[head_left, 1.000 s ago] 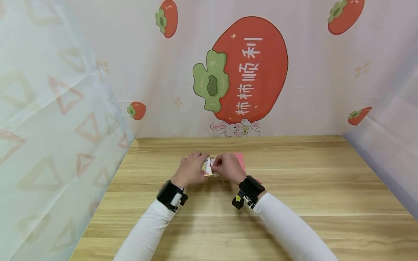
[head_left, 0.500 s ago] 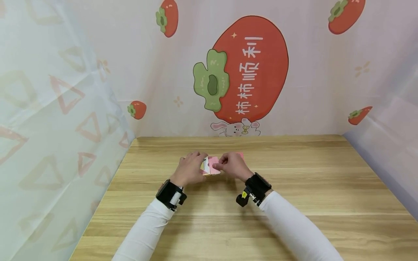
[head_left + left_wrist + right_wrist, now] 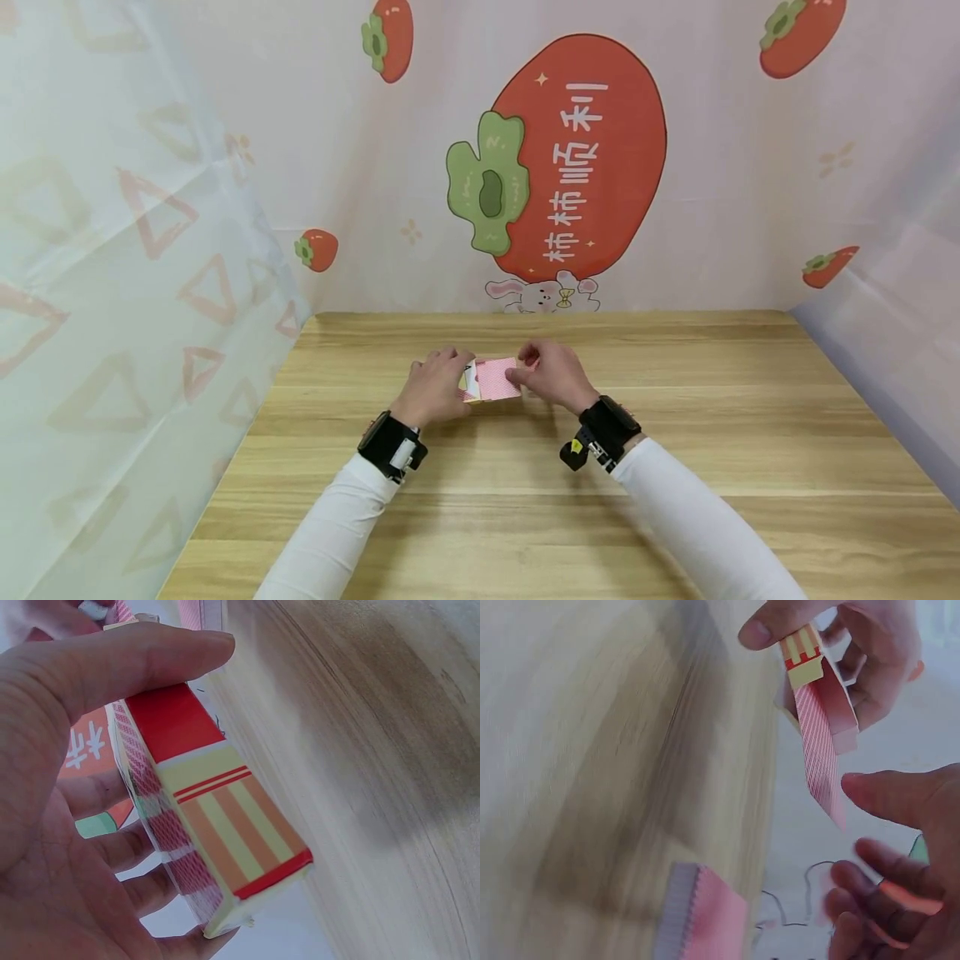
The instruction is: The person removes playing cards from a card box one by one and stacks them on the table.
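Note:
My left hand (image 3: 435, 389) grips a playing card box (image 3: 471, 382) above the table, its thumb along the striped narrow side, as the left wrist view shows. The box's end near my right hand is open. From that end sticks out a pink lattice-patterned panel (image 3: 821, 757); I cannot tell whether it is a flap or a card. My right hand (image 3: 557, 377) is beside the panel, thumb at its outer edge and fingers loosely bent, apart from the thumb. Below it on the table stands a deck of pink-backed cards (image 3: 712, 915), hidden behind my right hand in the head view.
The wooden table (image 3: 480, 517) stretches toward me and to both sides. Behind it hangs a pale cloth (image 3: 720, 183) with printed persimmons. Another patterned cloth (image 3: 112, 333) hangs along the left side.
My right hand has moved right, away from the box, and its thumb and fingers have parted. More of the pink panel shows. The left hand has stayed nearly in place with the box.

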{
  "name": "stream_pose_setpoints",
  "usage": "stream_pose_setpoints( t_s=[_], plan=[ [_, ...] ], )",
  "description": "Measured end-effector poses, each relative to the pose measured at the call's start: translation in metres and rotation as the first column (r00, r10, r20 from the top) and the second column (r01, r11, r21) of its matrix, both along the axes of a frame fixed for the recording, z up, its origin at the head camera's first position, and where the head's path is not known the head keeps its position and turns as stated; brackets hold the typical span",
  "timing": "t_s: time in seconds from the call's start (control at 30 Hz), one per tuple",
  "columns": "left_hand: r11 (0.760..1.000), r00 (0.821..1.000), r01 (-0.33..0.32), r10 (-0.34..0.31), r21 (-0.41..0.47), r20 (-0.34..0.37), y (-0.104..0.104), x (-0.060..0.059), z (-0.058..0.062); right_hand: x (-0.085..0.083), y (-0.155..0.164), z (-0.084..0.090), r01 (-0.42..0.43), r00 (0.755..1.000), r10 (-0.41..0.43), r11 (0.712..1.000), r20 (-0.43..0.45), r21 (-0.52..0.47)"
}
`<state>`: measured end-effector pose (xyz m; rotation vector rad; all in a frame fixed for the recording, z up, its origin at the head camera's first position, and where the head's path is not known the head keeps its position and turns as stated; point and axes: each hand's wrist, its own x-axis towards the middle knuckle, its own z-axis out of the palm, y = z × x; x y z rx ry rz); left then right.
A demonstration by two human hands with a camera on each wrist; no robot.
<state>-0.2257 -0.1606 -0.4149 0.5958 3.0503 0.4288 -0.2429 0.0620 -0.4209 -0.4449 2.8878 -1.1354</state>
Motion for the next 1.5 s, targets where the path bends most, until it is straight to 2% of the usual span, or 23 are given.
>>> stream_pose_setpoints(
  t_s=[0.07,0.17,0.23,0.3,0.4,0.5,0.87,1.03,1.33,1.5],
  plan=[
    [1.0,1.0,0.005,-0.005,-0.007,0.0,0.0,-0.001,0.0,0.0,-0.003,0.004,-0.057,0.993,0.064,0.996,-0.1,0.073],
    [1.0,1.0,0.01,-0.01,-0.017,0.0,0.0,-0.001,0.0,0.001,-0.008,0.01,-0.19,0.949,0.234,0.959,-0.21,0.21],
    [1.0,1.0,0.01,-0.01,-0.019,0.001,0.001,-0.001,0.0,0.0,-0.011,0.012,-0.26,0.913,0.333,0.92,-0.235,0.294],
    [1.0,1.0,0.012,-0.012,-0.02,0.0,0.001,-0.001,0.0,0.001,-0.014,0.013,-0.307,0.889,0.397,0.886,-0.228,0.347],
    [1.0,1.0,0.018,-0.018,-0.017,0.002,0.002,-0.001,0.0,0.001,-0.016,0.013,-0.335,0.878,0.432,0.862,-0.204,0.381],
    [1.0,1.0,0.025,-0.025,-0.014,0.005,0.003,0.0,0.0,0.002,-0.018,0.011,-0.348,0.88,0.437,0.858,-0.184,0.377],
    [1.0,1.0,0.009,-0.009,-0.021,0.021,0.004,0.0,-0.002,0.002,-0.01,0.007,-0.373,0.897,0.423,0.88,-0.128,0.295],
    [1.0,0.999,-0.003,0.004,-0.022,0.034,0.002,0.0,-0.003,0.002,-0.003,0.008,-0.354,0.914,0.396,0.886,-0.09,0.299],
    [1.0,0.999,-0.022,0.021,0.0,0.025,-0.002,-0.001,-0.005,0.002,0.008,0.011,-0.328,0.927,0.365,0.899,-0.085,0.291],
    [0.999,0.998,-0.046,0.046,-0.004,0.032,-0.004,-0.001,-0.007,0.0,0.012,0.015,-0.259,0.948,0.3,0.919,-0.102,0.297]
  ],
)
